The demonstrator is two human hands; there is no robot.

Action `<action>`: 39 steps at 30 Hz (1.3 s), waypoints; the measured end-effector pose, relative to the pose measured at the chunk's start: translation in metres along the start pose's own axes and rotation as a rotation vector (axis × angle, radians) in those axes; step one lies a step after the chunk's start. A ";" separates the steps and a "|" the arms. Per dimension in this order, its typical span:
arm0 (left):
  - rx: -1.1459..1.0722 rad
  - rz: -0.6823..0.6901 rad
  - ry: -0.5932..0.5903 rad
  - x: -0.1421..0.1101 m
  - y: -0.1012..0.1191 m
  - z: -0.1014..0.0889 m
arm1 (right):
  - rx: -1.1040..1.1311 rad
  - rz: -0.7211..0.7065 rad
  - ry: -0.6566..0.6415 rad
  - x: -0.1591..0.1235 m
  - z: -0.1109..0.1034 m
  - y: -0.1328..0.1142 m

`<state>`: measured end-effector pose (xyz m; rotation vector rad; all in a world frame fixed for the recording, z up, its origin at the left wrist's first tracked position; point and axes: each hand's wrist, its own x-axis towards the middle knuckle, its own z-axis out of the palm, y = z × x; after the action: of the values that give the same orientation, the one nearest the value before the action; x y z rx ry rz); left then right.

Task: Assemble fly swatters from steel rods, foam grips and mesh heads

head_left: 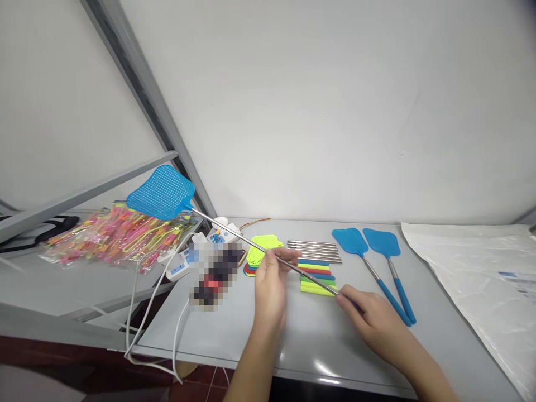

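Observation:
A blue fly swatter [163, 192] with a long extended metal telescopic rod is held slantwise above the table, its perforated head up at the left. My left hand [270, 273] supports the middle of the rod, thumb against it and fingers stretched behind it. Lower down, my right hand [364, 312] is closed around the rod's end. Beneath the rod lie colored handle sleeves [316, 278] in blue, yellow, red and green. Behind them is a row of metal rods [314, 251]. Yellow-green swatter heads [262, 248] are stacked beside my left hand, over red and blue ones.
Two blue fly swatters [379, 273] with blue handles lie at the right, beside a white plastic sheet [469, 268]. Power strips [180, 265] with white cables and a blurred patch [215, 273] are at the left. Bagged colorful items [113, 237] fill a shelf behind a grey metal frame [84, 195].

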<state>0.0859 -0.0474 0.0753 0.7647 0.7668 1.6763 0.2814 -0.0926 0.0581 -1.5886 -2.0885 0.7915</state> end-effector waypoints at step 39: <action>-0.031 0.332 0.000 0.040 0.092 0.002 | -0.162 -0.129 0.153 -0.004 -0.009 0.012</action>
<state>0.0285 -0.0264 0.1546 0.9082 0.6364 1.9791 0.2973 -0.0925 0.0570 -1.5238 -2.1632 0.4518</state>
